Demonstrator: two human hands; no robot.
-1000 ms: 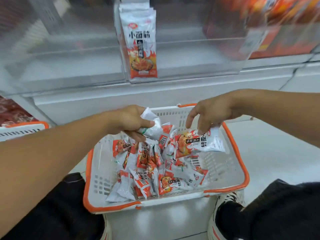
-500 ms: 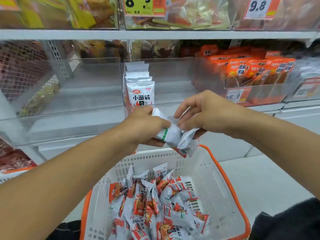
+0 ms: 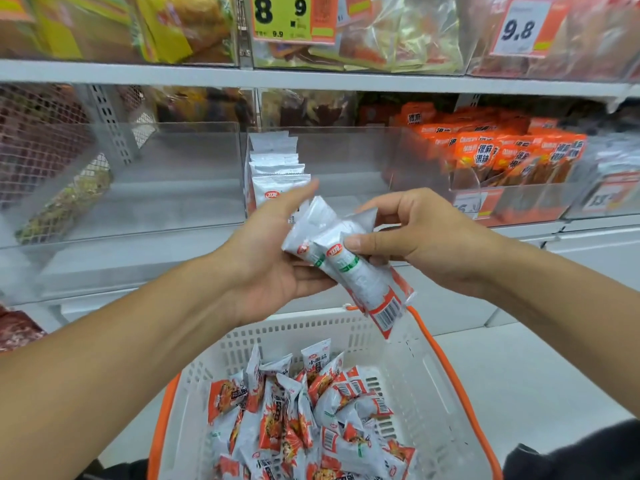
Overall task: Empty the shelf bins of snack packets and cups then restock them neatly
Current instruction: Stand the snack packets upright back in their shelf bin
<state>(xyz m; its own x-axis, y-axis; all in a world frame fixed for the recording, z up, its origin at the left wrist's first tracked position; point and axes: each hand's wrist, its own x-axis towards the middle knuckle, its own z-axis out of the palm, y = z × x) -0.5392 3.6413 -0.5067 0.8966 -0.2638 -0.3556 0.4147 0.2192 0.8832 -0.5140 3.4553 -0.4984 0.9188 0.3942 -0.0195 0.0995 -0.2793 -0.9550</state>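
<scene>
Head view looks past two bare forearms toward a store shelf. Both hands meet at the centre over a small bunch of white snack packets [image 3: 349, 268], backs up, barcode ends hanging toward five o'clock. The left hand [image 3: 277, 258] cradles them from nine o'clock, palm open beneath, fingers straight and thumb lying under the bunch. The right hand [image 3: 426, 240] pinches the packets from three o'clock, thumb on top near the red logo, fingers curled behind.

Directly below, at six o'clock, sits a white plastic basket [image 3: 433, 382] with an orange rim, holding a loose heap of orange-and-white packets [image 3: 304, 420] of the same kind.

Behind the hands, at twelve o'clock, a clear acrylic bin [image 3: 346, 161] holds a short upright row of matching packets [image 3: 277, 168] against its left wall; the left hand's fingertips partly cover the front one. At ten o'clock a second clear bin [image 3: 166, 181] stands beside it, with wire mesh [image 3: 38, 140] showing through at its far left. At two o'clock a bin of bright orange packets [image 3: 502, 150] is filled in tidy rows, with price labels on its front.

Above runs a white shelf edge [image 3: 311, 77], and over it more clear bins of bagged snacks, a yellow price tag [image 3: 280, 15] at twelve o'clock and a white 9.8 tag [image 3: 519, 27] at one o'clock. Pale floor [image 3: 536, 368] spreads at four o'clock, and dark clothing shows at the lower right corner.
</scene>
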